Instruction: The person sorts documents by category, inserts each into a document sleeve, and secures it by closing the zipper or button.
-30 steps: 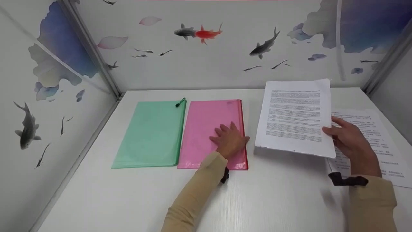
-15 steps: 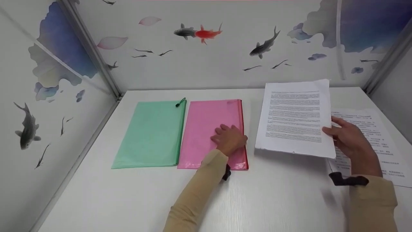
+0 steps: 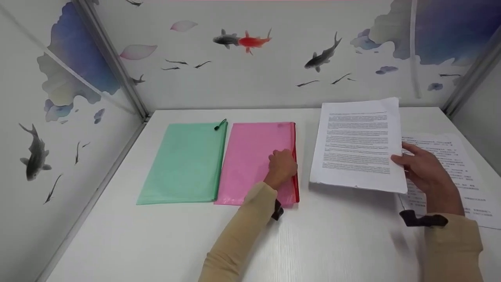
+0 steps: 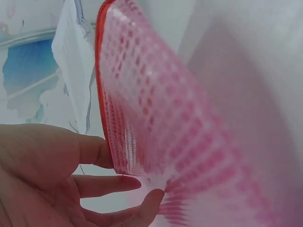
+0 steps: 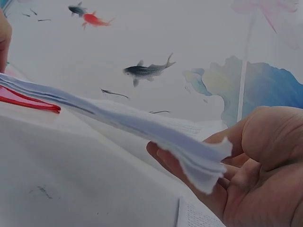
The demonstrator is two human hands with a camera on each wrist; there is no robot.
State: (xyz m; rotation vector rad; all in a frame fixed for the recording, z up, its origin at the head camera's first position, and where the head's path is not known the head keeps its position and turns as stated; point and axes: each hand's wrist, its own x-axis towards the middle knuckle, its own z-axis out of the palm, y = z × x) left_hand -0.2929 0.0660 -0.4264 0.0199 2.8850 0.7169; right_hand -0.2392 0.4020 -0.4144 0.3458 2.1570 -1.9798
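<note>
Shiny plastic, dull paper
From here, the pink pouch [image 3: 248,156] looks like glossy mesh plastic, the paper stack [image 3: 356,145] matt and ragged-edged, the tabletop [image 3: 332,243] smooth with soft sheen.

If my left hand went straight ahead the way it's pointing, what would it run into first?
Most likely the far part of the pink folder, which your left hand is touching; beyond that, the table, then the wall. Its height is hard to judge.

The pink pouch [image 3: 248,162] showed a mesh pattern and red edging [image 4: 99,85], the other pouch [image 3: 184,162] mint green, the paper stack [image 3: 355,145] white with dark printed lines.
</note>
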